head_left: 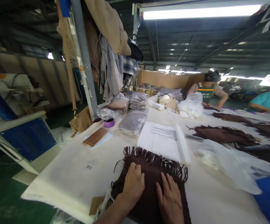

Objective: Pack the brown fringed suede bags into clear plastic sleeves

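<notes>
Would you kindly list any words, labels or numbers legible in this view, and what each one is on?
No text can be read for certain.
Small labels on the white table: too small to read.
White printed sheets beyond the brown fringed cloth: grey lines, blurred.
Tag on the bagged grey item: too small.
Blue panel: rows of print, blurred.
Co-worker's green shirt: lettering blurred.

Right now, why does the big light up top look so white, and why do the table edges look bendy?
In the head view, the ceiling tube light glares, washed out white; the wide lens bends the table and the pole; both hands on the brown fringed scarf look sharp; far workers look blurry.
</notes>
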Motion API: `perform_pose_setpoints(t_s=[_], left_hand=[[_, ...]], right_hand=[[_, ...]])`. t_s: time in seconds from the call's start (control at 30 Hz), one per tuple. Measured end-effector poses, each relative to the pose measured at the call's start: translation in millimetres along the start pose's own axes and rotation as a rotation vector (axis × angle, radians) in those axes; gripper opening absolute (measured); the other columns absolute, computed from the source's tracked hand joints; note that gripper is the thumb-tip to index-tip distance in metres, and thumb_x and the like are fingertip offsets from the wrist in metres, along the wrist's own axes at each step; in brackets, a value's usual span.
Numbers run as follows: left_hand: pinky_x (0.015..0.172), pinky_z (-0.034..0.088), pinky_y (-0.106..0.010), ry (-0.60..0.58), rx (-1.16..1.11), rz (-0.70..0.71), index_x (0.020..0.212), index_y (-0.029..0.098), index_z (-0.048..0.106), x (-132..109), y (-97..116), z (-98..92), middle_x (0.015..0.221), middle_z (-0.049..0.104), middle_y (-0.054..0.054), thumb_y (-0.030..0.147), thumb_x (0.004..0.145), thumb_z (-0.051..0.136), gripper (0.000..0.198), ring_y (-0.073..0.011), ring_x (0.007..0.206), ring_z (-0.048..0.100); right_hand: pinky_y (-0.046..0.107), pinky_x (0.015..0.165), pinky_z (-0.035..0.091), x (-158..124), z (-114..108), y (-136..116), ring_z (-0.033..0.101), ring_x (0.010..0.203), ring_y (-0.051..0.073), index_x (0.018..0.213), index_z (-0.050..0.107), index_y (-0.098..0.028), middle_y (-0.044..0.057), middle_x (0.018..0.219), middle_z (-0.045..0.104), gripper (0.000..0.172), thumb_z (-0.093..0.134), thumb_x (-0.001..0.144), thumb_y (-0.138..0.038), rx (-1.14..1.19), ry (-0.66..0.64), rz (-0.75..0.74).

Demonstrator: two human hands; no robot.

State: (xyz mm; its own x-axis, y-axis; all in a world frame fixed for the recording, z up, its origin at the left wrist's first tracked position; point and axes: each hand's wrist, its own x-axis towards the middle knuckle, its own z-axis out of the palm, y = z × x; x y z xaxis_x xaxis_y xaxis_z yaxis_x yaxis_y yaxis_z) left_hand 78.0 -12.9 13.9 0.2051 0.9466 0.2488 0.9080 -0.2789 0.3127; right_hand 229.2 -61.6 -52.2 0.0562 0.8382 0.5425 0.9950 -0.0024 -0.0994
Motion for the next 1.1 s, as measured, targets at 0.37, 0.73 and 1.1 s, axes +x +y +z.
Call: perform_pose_setpoints(t_s=[0.37, 0.73, 1.1], left_hand=[[0.084, 0.043, -0.038, 0.066, -0.16, 0.6, 0.127, 0.021, 0.041, -37, 8, -21.9, 0.117, 0.056, -0.009, 0.011, 0.075, 0.046, 0.054, -0.0245, 0.101, 0.052], [0.074, 0.045, -0.023, -0.414, -0.525, -0.127, 0.099, 0.018, 0.051, -19, -99, -47.6, 0.09, 0.065, 0.0, 0.007, 0.057, 0.043, 0.044, -0.0163, 0.085, 0.06], [0.077, 0.038, -0.031, -0.384, -0.105, -0.183, 0.092, 0.016, 0.05, -28, -74, -50.1, 0.091, 0.058, -0.007, 0.006, 0.077, 0.038, 0.022, -0.0212, 0.084, 0.056]], right_hand=[[0.043, 0.092, 0.043, -6, 10, 23, 0.051, 0.115, 0.028, 0.107, 0.065, -0.017, 0.009, 0.122, 0.059, 0.043, 0.029, 0.09, -0.032, -0.145, 0.065, -0.285], [0.047, 0.089, 0.04, 5, -10, 11, 0.048, 0.114, 0.033, 0.093, 0.067, -0.014, 0.016, 0.114, 0.061, 0.041, 0.027, 0.092, -0.021, -0.155, 0.232, -0.384], [0.048, 0.089, 0.041, 6, -13, 7, 0.037, 0.123, 0.035, 0.093, 0.066, -0.013, 0.015, 0.114, 0.059, 0.045, 0.022, 0.093, -0.021, -0.142, 0.216, -0.34]])
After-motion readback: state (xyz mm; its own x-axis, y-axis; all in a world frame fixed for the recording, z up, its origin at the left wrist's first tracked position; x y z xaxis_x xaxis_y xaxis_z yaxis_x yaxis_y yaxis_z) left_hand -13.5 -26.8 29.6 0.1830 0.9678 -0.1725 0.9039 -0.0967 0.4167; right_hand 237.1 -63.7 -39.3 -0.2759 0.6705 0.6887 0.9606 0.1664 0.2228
